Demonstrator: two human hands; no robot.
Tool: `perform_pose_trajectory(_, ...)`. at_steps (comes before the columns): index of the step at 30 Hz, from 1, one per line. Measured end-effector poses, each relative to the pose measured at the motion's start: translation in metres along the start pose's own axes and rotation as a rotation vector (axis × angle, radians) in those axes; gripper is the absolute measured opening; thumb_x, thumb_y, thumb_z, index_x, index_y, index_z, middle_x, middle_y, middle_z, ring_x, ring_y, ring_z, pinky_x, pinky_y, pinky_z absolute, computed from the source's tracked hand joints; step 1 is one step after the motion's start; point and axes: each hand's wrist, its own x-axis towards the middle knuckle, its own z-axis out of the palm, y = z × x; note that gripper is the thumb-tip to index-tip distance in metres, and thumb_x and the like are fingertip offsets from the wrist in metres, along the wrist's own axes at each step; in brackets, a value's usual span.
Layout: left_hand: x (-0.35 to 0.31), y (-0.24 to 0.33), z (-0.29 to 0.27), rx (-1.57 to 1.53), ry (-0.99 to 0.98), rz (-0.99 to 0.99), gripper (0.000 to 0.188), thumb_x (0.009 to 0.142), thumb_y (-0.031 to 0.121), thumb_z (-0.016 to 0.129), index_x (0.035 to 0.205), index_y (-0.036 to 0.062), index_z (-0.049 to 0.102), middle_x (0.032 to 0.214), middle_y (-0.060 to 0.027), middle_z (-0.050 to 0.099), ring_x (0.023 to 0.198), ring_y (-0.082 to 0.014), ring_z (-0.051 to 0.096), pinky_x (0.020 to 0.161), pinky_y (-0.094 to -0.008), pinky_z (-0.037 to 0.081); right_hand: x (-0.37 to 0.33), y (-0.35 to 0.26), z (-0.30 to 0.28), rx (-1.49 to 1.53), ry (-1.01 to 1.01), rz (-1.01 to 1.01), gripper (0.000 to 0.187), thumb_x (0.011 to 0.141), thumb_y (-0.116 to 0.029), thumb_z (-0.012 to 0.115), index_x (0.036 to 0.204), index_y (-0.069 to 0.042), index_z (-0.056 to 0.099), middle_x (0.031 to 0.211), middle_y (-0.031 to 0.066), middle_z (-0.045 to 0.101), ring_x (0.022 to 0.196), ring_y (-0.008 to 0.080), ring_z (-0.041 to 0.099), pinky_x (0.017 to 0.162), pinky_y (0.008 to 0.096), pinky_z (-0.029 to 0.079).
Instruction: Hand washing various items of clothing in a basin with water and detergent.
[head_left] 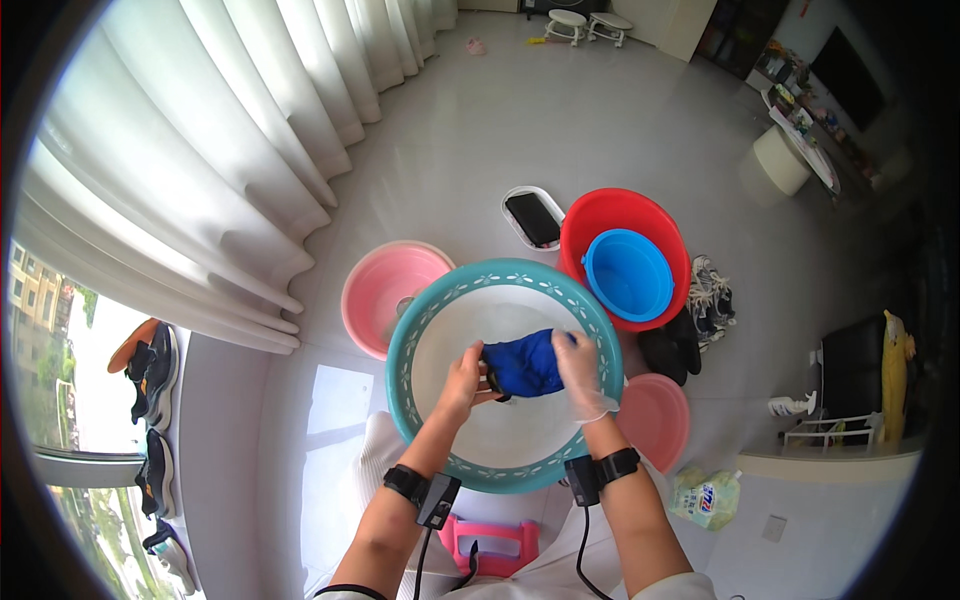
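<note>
My left hand (464,384) and my right hand (578,372) hold a wet-looking blue cloth item (524,365) between them, one at each end. It has a dark part at its left end; its exact kind does not show. A clear thin plastic glove covers the right hand, while the left looks bare. Both are closed on the item, over a large teal basin (498,270) with a white inside and a cut-out pattern round its rim. The bottom of the basin is pale, and I cannot tell how much water it holds.
A pink basin (352,302) stands at left and another pink basin (668,425) at right. Behind are a red tub (612,200) holding a blue bucket (628,275), and a white tray (515,194). Shoes (708,300) sit farther right. A pink stool (525,550) and a detergent bag (708,500) are near me.
</note>
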Motion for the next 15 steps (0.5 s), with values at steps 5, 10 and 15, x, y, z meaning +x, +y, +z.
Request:
perform_pose_trajectory(5,-0.003,0.013,-0.016,0.11,-0.056,0.063,0.061,0.095,0.05,0.036,0.128,-0.0001,0.048,0.111,-0.0208,0.056,0.092,-0.0316,0.064,0.085,-0.0308,0.053,0.018,-0.017,-0.011,0.114,-0.092,0.112,0.031,0.082,-0.025,0.061,0.079,0.006,0.065,0.062,0.0098,0.06,0.06,0.0143,0.054,0.059,0.0319,0.043)
perform_pose_trajectory(10,-0.018,0.035,-0.01,0.04,-0.145,0.1,0.051,0.097,0.035,0.044,0.124,-0.0073,0.047,0.102,-0.0226,0.061,0.091,-0.0301,0.065,0.081,-0.0298,0.054,0.031,0.006,-0.013,0.073,-0.196,0.141,0.032,0.082,-0.027,0.062,0.079,0.005,0.065,0.064,0.0118,0.062,0.06,0.0171,0.056,0.06,0.0333,0.044)
perform_pose_trajectory(15,-0.012,0.033,-0.021,0.224,-0.089,0.335,0.033,0.093,0.015,0.053,0.113,-0.0118,0.054,0.093,-0.0214,0.065,0.084,-0.0252,0.068,0.073,-0.0263,0.056,0.03,-0.001,-0.015,-0.185,-0.269,0.037,0.032,0.08,-0.03,0.063,0.081,0.002,0.066,0.074,0.0201,0.064,0.067,0.0319,0.062,0.064,0.0379,0.046)
